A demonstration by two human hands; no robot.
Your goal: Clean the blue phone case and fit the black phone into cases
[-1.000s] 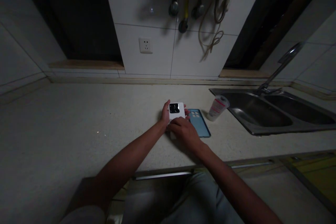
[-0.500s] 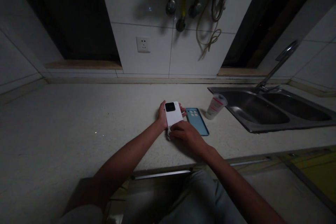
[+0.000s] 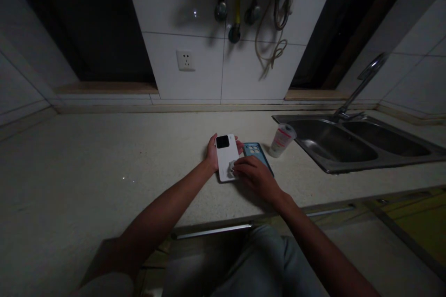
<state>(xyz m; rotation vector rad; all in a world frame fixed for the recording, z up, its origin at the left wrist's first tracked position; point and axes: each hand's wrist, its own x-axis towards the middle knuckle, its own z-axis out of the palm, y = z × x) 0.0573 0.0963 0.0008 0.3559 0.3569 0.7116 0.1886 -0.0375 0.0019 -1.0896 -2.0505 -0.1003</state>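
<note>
A white phone lies back side up in my left hand, its dark camera block toward the wall. The left thumb runs along one edge and the fingertips show at the other, so that hand is closed round it. My right hand pinches a small crumpled white wad, perhaps tissue, against the lower back of the phone. Just right of the phone, a blue phone case rests on the counter, partly covered by my right hand.
On the pale counter a clear plastic cup with pink print stands beyond the case. A double steel sink with a tap is at the right. A socket and hoses are on the tiled wall.
My right hand has shifted the white wad from the phone's lower left edge toward its right side. The phone's lower end now shows more. The whole view has moved slightly.
</note>
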